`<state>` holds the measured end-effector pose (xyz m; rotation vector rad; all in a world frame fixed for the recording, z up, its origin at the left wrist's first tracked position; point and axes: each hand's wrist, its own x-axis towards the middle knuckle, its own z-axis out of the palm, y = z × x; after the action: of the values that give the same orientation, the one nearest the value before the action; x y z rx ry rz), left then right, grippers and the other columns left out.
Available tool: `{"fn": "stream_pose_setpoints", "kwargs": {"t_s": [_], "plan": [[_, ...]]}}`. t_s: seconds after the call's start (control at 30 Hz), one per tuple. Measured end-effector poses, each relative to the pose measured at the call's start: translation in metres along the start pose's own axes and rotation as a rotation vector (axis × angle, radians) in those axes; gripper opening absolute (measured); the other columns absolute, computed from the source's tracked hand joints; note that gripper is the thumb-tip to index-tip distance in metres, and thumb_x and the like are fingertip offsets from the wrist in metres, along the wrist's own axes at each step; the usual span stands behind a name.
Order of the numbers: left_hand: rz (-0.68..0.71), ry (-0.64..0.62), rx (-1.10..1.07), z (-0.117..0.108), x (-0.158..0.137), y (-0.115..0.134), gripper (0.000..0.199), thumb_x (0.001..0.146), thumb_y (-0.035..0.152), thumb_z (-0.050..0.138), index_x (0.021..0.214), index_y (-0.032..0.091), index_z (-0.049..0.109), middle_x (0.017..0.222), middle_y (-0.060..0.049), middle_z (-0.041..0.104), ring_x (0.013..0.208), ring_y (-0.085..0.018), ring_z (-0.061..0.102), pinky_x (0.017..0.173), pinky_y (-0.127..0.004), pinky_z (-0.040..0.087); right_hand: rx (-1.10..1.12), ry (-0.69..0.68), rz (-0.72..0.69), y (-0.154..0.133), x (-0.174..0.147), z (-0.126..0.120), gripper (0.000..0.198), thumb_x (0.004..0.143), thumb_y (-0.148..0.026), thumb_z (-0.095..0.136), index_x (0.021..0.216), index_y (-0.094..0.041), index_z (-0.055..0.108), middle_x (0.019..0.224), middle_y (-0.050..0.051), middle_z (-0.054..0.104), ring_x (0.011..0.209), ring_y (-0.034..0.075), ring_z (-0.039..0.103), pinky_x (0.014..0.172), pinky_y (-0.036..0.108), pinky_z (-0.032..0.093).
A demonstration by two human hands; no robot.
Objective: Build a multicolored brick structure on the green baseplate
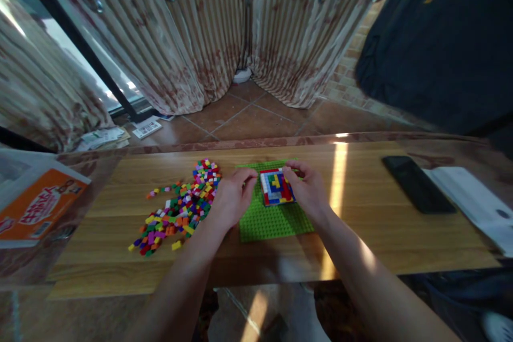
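A square build of toy building bricks, red, white, blue, yellow and green, sits on a green studded baseplate. Just left of the build is my left hand, its thumb and fingertips drawn together in a pinch. Whatever may be between those fingertips is too small to make out. My right hand is at the build's right side, thumb and forefinger closed at its upper right corner and covering part of that edge. Left of the baseplate spreads a pile of loose bricks in many colours, partly behind my left forearm.
The wooden table carries a dark phone-like slab at right, beside a white box. A plastic tub with an orange label stands at the left end. Striped curtains hang beyond the table.
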<state>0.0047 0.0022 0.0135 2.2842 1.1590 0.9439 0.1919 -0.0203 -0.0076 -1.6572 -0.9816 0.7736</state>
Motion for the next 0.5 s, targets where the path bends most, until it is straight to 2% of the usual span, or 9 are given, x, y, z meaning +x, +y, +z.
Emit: {"fn": "stream_pose_setpoints", "kwargs": {"t_s": [0.2, 0.5], "plan": [[0.095, 0.049, -0.098, 0.02, 0.001, 0.01, 0.016, 0.093, 0.017, 0.05, 0.092, 0.02, 0.067, 0.096, -0.004, 0.069, 0.09, -0.015, 0.065, 0.082, -0.028, 0.052, -0.073, 0.003, -0.047, -0.002, -0.001, -0.003, 0.042, 0.077, -0.045, 0.06, 0.106, -0.016, 0.07, 0.094, 0.009, 0.072, 0.081, 0.022, 0.066, 0.076, 0.04, 0.055], [0.068, -0.026, 0.054, 0.025, 0.003, 0.014, 0.015, 0.091, 0.017, 0.05, 0.1, 0.02, 0.061, 0.098, -0.004, 0.068, 0.096, -0.018, 0.062, 0.088, -0.032, 0.05, -0.121, -0.006, -0.07, -0.007, -0.004, -0.005, 0.039, 0.079, -0.044, 0.058, 0.105, -0.018, 0.071, 0.093, 0.009, 0.072, 0.08, 0.022, 0.066, 0.074, 0.039, 0.054]]}}
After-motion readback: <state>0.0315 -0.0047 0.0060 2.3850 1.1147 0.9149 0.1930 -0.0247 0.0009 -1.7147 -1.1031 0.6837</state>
